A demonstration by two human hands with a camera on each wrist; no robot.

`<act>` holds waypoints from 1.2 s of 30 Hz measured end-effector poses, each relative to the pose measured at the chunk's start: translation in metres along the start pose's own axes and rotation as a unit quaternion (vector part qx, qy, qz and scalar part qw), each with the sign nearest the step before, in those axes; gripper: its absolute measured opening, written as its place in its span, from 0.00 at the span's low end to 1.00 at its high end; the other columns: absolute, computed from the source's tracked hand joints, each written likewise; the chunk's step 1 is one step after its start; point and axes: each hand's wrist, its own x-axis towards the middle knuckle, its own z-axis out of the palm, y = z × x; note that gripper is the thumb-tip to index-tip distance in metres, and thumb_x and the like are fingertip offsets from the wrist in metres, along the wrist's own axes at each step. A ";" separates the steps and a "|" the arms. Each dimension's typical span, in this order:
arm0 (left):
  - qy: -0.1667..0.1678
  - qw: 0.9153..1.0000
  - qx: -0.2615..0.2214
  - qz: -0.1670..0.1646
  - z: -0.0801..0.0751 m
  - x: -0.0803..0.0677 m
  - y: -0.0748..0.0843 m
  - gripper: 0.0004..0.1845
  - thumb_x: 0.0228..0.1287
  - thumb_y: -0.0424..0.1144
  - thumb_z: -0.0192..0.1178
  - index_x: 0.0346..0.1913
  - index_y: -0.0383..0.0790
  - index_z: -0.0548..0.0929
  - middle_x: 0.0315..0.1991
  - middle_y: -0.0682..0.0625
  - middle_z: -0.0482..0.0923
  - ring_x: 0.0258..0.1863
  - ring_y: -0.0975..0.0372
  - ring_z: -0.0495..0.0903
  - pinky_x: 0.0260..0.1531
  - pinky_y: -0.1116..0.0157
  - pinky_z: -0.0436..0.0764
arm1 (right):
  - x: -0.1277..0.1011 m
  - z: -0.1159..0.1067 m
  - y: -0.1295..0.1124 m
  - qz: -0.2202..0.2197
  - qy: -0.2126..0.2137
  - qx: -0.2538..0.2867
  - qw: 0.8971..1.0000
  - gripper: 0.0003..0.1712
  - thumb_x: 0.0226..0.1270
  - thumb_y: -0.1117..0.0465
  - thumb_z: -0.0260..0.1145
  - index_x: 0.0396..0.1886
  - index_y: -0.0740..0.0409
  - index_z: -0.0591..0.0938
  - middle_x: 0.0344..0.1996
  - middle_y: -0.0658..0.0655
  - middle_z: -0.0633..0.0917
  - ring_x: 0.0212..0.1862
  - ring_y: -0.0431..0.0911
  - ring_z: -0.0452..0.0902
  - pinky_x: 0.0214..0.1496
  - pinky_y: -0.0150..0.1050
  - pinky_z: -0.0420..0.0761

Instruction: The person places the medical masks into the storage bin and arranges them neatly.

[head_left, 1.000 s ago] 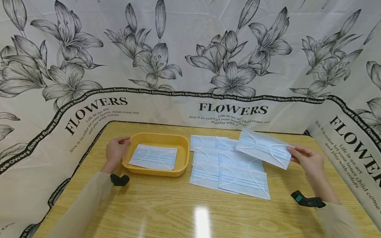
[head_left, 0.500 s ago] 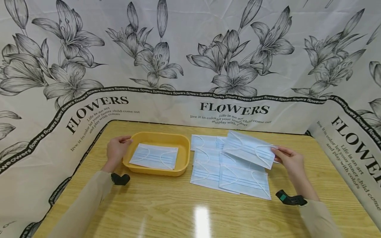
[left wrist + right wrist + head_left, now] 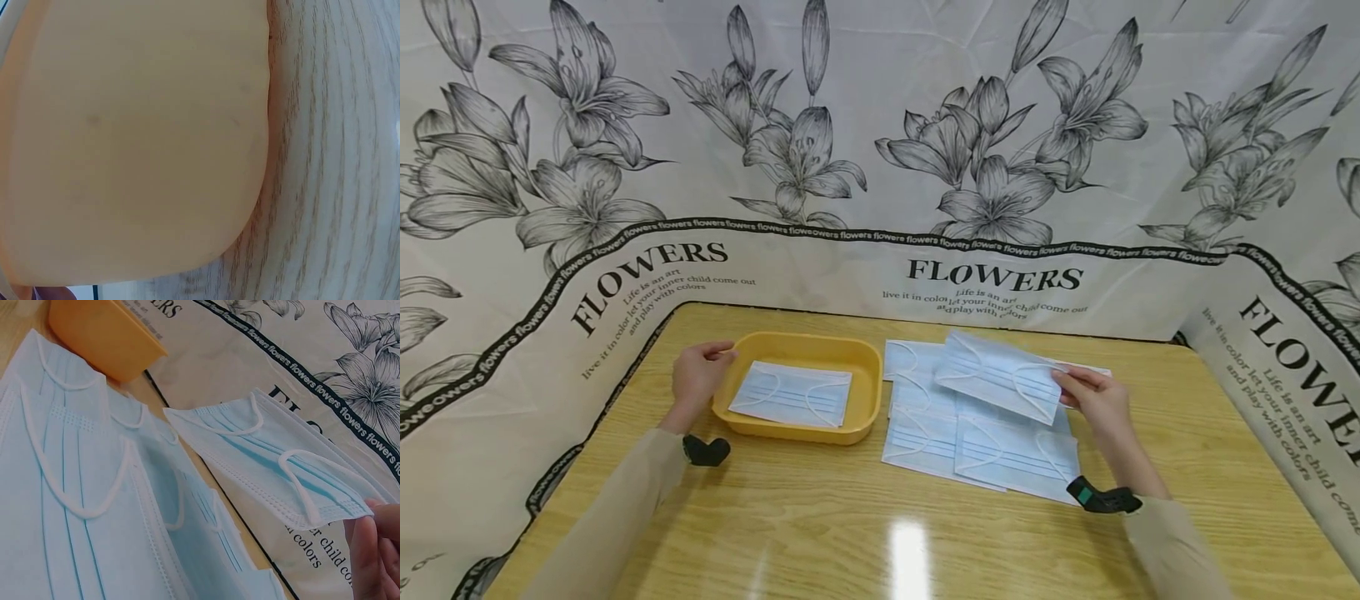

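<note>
A light blue disposable face mask (image 3: 992, 377) with white ear loops hangs above the other masks, its right end pinched between thumb and fingers of my right hand (image 3: 1101, 406). The right wrist view shows the held mask (image 3: 250, 447) tilted and off the table. Beneath it, several similar masks (image 3: 1017, 448) lie overlapping in rows. My left hand (image 3: 696, 379) holds the left rim of a yellow plastic tray (image 3: 867, 404). One mask (image 3: 793, 393) lies flat inside that tray. The left wrist view is mostly filled by the tray's wall (image 3: 144, 144), and the fingers barely show.
A wood-grain table (image 3: 820, 517) carries everything. White flower-printed cloth (image 3: 850, 275) stands along the back and both sides of it. The tray sits just left of the spread masks.
My right hand has moved left with the pinched mask, bringing it further over the spread masks toward the tray. My left hand and the tray have stayed in place.
</note>
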 end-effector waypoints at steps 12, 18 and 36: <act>-0.002 1.000 -0.001 0.014 0.001 0.001 0.001 0.16 0.66 0.44 0.61 0.51 0.38 0.85 0.40 0.39 0.84 0.30 0.58 0.81 0.23 0.70 0.72 | -0.032 0.033 -0.045 0.018 -0.018 0.010 1.000 0.13 0.53 0.47 0.75 0.38 0.42 0.86 0.30 0.35 0.86 0.30 0.31 0.81 0.35 0.24 0.81; -0.003 1.000 0.000 0.018 0.002 0.002 -0.001 0.16 0.66 0.44 0.61 0.51 0.38 0.85 0.39 0.39 0.84 0.29 0.58 0.80 0.23 0.70 0.73 | -0.054 0.051 -0.075 0.015 -0.022 0.022 0.999 0.04 0.60 0.54 0.71 0.31 0.39 0.83 0.28 0.35 0.84 0.28 0.30 0.79 0.33 0.24 0.80; -0.006 1.000 -0.007 0.017 -0.001 -0.002 0.001 0.16 0.66 0.43 0.61 0.51 0.36 0.85 0.41 0.37 0.83 0.34 0.53 0.81 0.24 0.70 0.73 | -0.060 0.088 -0.088 0.025 -0.045 0.051 0.997 0.04 0.60 0.57 0.71 0.30 0.41 0.84 0.27 0.37 0.85 0.28 0.31 0.79 0.33 0.24 0.80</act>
